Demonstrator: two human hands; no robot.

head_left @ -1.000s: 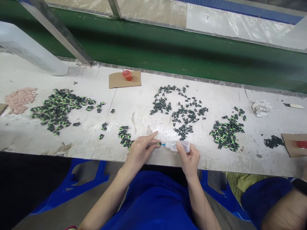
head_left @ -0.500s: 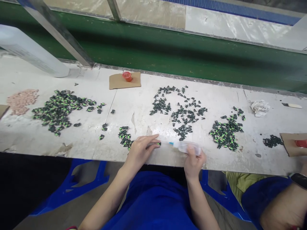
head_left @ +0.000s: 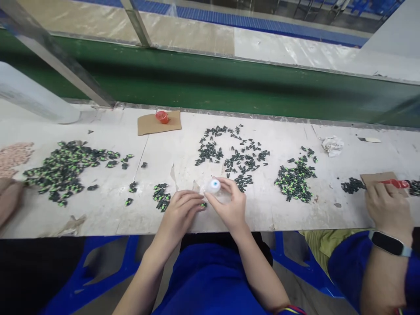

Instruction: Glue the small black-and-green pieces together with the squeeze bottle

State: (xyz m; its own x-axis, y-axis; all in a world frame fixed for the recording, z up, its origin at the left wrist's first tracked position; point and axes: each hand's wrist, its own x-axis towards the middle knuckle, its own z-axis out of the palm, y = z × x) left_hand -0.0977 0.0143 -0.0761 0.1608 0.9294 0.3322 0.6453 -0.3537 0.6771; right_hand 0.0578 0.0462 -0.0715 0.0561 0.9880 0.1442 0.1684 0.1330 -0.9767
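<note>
My left hand point(head_left: 180, 212), nearly closed, pinches a black-green part point(head_left: 204, 205) near the worktop's point(head_left: 295, 217) front edge, my right hand point(head_left: 233, 203) curls round a bottle point(head_left: 213, 190), blue tip point(head_left: 215, 183) upward

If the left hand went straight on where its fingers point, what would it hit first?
Past the small green-and-black piece it holds, the left hand would probably meet the right hand, which holds a bottle, though depth is unclear.

A factory workshop, judging by the long workbench point(head_left: 257, 216) with heaps of small parts point(head_left: 295, 181).
</note>
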